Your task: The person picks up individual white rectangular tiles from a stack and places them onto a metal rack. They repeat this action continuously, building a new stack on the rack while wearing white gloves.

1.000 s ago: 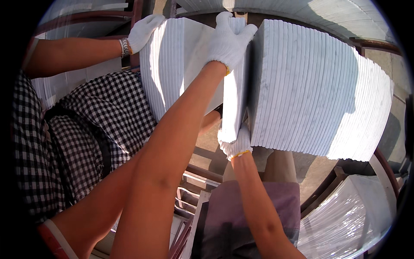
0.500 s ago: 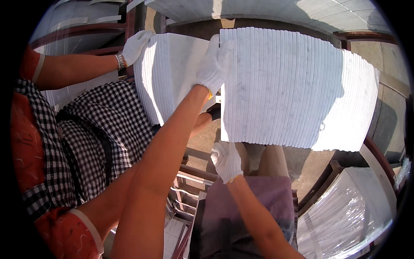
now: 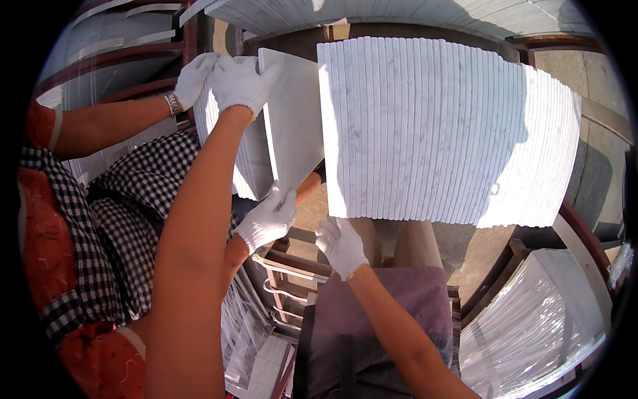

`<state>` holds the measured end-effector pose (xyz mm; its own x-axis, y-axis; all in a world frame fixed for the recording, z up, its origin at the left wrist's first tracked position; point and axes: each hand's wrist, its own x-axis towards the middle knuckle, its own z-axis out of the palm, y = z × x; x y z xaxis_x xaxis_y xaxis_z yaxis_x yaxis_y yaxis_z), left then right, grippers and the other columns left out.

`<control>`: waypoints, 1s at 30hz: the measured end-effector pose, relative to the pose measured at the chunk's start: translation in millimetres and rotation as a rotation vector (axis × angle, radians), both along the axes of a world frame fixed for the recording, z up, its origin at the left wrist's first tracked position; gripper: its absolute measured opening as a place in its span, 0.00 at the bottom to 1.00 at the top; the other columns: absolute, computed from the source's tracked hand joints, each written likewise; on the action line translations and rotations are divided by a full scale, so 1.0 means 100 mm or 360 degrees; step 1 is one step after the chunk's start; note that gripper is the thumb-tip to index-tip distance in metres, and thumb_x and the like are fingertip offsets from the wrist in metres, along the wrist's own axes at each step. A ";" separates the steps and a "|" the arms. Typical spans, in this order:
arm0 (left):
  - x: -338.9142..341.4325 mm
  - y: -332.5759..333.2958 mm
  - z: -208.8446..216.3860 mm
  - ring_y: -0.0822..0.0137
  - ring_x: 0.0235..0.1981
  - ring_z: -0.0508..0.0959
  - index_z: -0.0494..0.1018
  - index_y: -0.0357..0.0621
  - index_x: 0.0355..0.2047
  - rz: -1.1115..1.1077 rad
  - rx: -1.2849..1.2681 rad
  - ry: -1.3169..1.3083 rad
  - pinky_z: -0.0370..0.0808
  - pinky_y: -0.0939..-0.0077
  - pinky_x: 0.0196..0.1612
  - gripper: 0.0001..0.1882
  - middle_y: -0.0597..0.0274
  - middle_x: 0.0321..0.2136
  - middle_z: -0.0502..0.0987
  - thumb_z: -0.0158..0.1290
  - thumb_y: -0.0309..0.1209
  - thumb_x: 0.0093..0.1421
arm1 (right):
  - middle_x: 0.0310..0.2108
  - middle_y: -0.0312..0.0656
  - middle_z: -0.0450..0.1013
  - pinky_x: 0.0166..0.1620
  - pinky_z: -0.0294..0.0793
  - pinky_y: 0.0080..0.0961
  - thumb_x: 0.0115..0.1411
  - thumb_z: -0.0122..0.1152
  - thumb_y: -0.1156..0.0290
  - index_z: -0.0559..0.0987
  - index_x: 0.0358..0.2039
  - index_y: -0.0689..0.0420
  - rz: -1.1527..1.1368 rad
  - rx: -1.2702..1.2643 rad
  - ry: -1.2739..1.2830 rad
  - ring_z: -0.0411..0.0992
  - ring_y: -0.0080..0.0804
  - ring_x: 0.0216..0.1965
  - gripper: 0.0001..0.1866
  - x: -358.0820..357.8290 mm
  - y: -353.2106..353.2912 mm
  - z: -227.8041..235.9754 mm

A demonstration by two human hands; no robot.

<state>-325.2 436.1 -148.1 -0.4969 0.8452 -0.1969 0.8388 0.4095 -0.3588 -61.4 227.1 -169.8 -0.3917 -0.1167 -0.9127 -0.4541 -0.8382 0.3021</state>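
My left hand [image 3: 240, 83], in a white glove, grips the top edge of a single white marble tile [image 3: 292, 126] that stands on edge. The tile sits between a small stack of tiles [image 3: 247, 159] on the left and a big row of upright white tiles [image 3: 452, 126] on the right. A co-worker's gloved hand [image 3: 269, 219] holds this tile's lower corner, while their other gloved hand [image 3: 195, 78] rests on top of the small stack. My right hand [image 3: 340, 245], also gloved, hangs just below the big row's lower left corner, holding nothing.
The co-worker in a black-and-white checked garment [image 3: 133, 199] stands close on the left. A wooden rack [image 3: 292, 279] lies below the tiles. Plastic-wrapped slabs [image 3: 538, 326] lean at the lower right. More slabs [image 3: 399, 10] run along the top.
The single tile has swung left, away from the big row and toward the co-worker. My right hand has let go of its lower edge and dropped; the co-worker's hand now holds that corner.
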 end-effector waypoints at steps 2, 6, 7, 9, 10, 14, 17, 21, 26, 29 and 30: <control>-0.03 -0.11 -0.14 0.44 0.55 0.65 0.68 0.48 0.57 -0.0154 0.0219 0.0035 0.63 0.56 0.58 0.35 0.46 0.53 0.66 0.51 0.58 0.56 | 0.45 0.50 0.69 0.32 0.73 0.27 0.68 0.48 0.58 0.65 0.52 0.64 -0.0011 0.0012 0.0041 0.70 0.33 0.35 0.22 0.00 -0.01 -0.03; 0.10 -0.11 -0.14 0.45 0.56 0.66 0.66 0.45 0.58 -0.0381 0.0535 -0.0151 0.64 0.58 0.58 0.34 0.45 0.53 0.67 0.50 0.56 0.59 | 0.44 0.49 0.69 0.33 0.73 0.26 0.69 0.48 0.56 0.65 0.53 0.64 0.0004 0.0100 0.0052 0.69 0.33 0.34 0.24 0.06 0.01 -0.05; 0.20 -0.09 -0.15 0.46 0.56 0.66 0.65 0.45 0.59 -0.0359 0.0570 -0.0268 0.65 0.58 0.58 0.34 0.45 0.53 0.67 0.49 0.55 0.60 | 0.43 0.49 0.70 0.33 0.73 0.25 0.69 0.48 0.55 0.65 0.53 0.64 0.0035 0.0068 0.0030 0.69 0.33 0.34 0.24 0.08 0.03 -0.04; 0.43 -0.12 -0.17 0.46 0.57 0.67 0.60 0.45 0.61 0.0105 0.0726 -0.0747 0.68 0.56 0.56 0.35 0.45 0.54 0.66 0.47 0.54 0.62 | 0.42 0.47 0.70 0.34 0.73 0.25 0.69 0.47 0.55 0.66 0.54 0.63 0.0106 0.0011 0.0002 0.69 0.32 0.33 0.25 0.09 0.06 -0.01; 0.51 -0.16 -0.18 0.45 0.54 0.71 0.57 0.45 0.62 0.0161 0.0726 -0.0694 0.69 0.54 0.56 0.35 0.46 0.55 0.66 0.46 0.54 0.63 | 0.42 0.46 0.71 0.34 0.73 0.24 0.69 0.47 0.54 0.66 0.55 0.63 0.0131 0.0003 0.0024 0.69 0.31 0.33 0.25 0.10 0.06 0.02; 0.95 -0.47 -0.28 0.46 0.47 0.76 0.62 0.43 0.58 0.0684 0.0862 -0.0822 0.71 0.56 0.53 0.32 0.47 0.51 0.70 0.42 0.55 0.65 | 0.40 0.43 0.71 0.35 0.73 0.24 0.69 0.47 0.52 0.67 0.56 0.62 0.0265 0.0024 0.0065 0.70 0.28 0.33 0.26 0.17 0.04 0.11; 1.32 -0.71 -0.16 0.44 0.44 0.75 0.66 0.40 0.51 0.0961 0.0720 -0.1203 0.71 0.56 0.47 0.27 0.44 0.47 0.71 0.41 0.51 0.66 | 0.39 0.41 0.72 0.35 0.73 0.24 0.69 0.46 0.53 0.68 0.55 0.61 0.0396 0.0060 0.0048 0.70 0.28 0.33 0.25 0.32 0.05 0.12; 1.70 -1.07 0.01 0.44 0.44 0.73 0.68 0.36 0.50 0.0883 0.0891 -0.1278 0.70 0.56 0.47 0.21 0.42 0.45 0.72 0.49 0.40 0.64 | 0.38 0.39 0.71 0.35 0.73 0.24 0.70 0.44 0.54 0.69 0.54 0.60 0.0543 0.0132 0.0012 0.70 0.27 0.33 0.24 0.53 0.03 0.16; 1.98 -1.38 0.12 0.46 0.48 0.72 0.65 0.35 0.55 0.0305 0.0950 -0.1057 0.69 0.56 0.50 0.25 0.44 0.48 0.70 0.53 0.35 0.61 | 0.38 0.42 0.73 0.37 0.75 0.26 0.69 0.45 0.55 0.70 0.54 0.60 0.0658 0.0222 -0.0041 0.72 0.28 0.35 0.24 0.84 -0.06 0.13; 2.11 -1.53 0.31 0.47 0.48 0.71 0.65 0.36 0.55 0.0158 0.0766 -0.1073 0.69 0.55 0.50 0.26 0.46 0.49 0.70 0.54 0.35 0.59 | 0.38 0.41 0.73 0.37 0.75 0.26 0.69 0.43 0.55 0.70 0.55 0.60 0.0753 0.0285 -0.0045 0.72 0.28 0.35 0.23 1.00 -0.04 0.17; 2.14 -1.58 0.37 0.47 0.48 0.71 0.65 0.36 0.55 0.0112 0.0672 -0.1098 0.68 0.55 0.50 0.26 0.46 0.49 0.70 0.55 0.35 0.58 | 0.38 0.41 0.73 0.37 0.75 0.26 0.69 0.43 0.56 0.70 0.55 0.60 0.0784 0.0300 -0.0046 0.72 0.27 0.35 0.23 1.03 -0.03 0.19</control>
